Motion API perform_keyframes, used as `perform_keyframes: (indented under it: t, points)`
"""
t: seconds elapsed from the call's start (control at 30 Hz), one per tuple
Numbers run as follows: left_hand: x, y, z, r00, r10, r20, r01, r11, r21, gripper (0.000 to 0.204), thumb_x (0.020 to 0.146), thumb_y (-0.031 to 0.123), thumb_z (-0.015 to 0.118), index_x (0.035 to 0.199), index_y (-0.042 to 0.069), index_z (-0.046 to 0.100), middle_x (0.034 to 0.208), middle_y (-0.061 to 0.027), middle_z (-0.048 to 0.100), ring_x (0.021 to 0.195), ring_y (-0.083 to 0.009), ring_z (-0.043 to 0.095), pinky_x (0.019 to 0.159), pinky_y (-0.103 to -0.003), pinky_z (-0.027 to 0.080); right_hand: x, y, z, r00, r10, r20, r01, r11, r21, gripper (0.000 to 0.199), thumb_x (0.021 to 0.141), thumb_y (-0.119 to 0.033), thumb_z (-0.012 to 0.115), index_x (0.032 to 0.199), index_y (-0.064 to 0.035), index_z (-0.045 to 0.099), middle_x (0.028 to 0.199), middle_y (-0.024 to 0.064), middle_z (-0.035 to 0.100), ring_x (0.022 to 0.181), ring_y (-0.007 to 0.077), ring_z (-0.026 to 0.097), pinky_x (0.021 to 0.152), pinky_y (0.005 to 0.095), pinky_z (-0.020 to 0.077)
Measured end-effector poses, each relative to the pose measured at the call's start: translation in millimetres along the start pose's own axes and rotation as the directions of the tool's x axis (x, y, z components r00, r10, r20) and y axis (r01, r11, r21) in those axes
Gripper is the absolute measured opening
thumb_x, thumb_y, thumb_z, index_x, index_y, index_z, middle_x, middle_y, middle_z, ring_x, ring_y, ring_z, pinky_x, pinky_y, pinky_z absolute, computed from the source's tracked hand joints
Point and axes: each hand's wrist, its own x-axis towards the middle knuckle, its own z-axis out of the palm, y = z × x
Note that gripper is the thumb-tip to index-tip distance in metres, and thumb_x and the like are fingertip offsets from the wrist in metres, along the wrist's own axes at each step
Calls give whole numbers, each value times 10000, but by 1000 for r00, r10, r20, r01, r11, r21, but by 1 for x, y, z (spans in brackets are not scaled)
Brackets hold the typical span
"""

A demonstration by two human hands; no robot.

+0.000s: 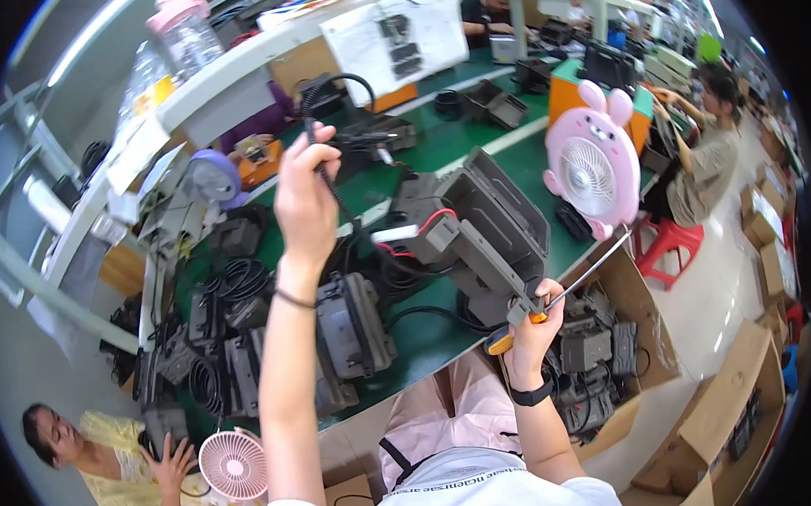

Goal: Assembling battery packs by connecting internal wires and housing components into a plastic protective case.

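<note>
My left hand is raised over the bench, its fingers closed round a black cable that loops above the fist. In my right hand, near the bench's front edge, is a screwdriver with a yellow-and-dark handle. Its long metal shaft points up and to the right. The same hand is against the lower end of an opened dark grey plastic housing; whether its fingers also grip the housing I cannot tell. Red wires and a white piece show at the housing's left side.
More grey housings and coiled black cables crowd the green bench on the left. A pink rabbit-shaped fan stands at right. Below it is a cardboard box of grey parts. Co-workers sit at lower left and far right.
</note>
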Motion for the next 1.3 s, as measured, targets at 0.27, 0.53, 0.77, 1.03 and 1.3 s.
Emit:
perform_keyframes:
  t: [0.27,0.53,0.77,1.03,1.3]
  points:
    - [-13,126,-21,994,-58,93,73,983,-167,68,877,37,542,823,-1,525,997,-198,615,962,-289,605,809,-350,487,2,-64,-92,971,-18,-240,22,1000,14,149,987,-305,430,865,-227,463,768,-81,419,425,19,348,329,157,256]
    - [-97,213,10,694,37,719,493,704,-512,282,735,-55,676,998,28,618,1122,-182,566,1093,-352,577,912,-412,487,-3,-138,-211,880,-400,-256,369,915,-162,247,898,-137,606,1089,-139,449,1020,29,553,805,95,559,605,204,437]
    - [-209,235,86,414,-26,910,774,537,-336,186,859,16,585,1033,35,521,1024,-167,560,965,-362,581,818,-415,475,-16,-116,-279,822,-293,-489,-8,852,-524,326,807,77,590,1050,-126,515,862,-26,567,618,7,463,452,151,266]
    - [-368,198,102,183,-341,922,927,373,-46,214,862,12,561,1075,31,549,1144,-109,599,1048,-205,592,842,-295,499,-37,-42,-314,869,-144,-472,-149,835,-529,399,677,163,470,998,-71,510,978,-22,488,756,15,422,590,151,314]
    - [-407,162,77,-100,-384,918,985,93,146,224,931,122,572,1104,-2,643,1015,-67,692,921,-143,652,815,-256,491,-22,-19,-282,991,111,-69,-131,885,-446,421,575,-2,747,900,-109,500,937,-15,512,936,90,496,986,275,332]
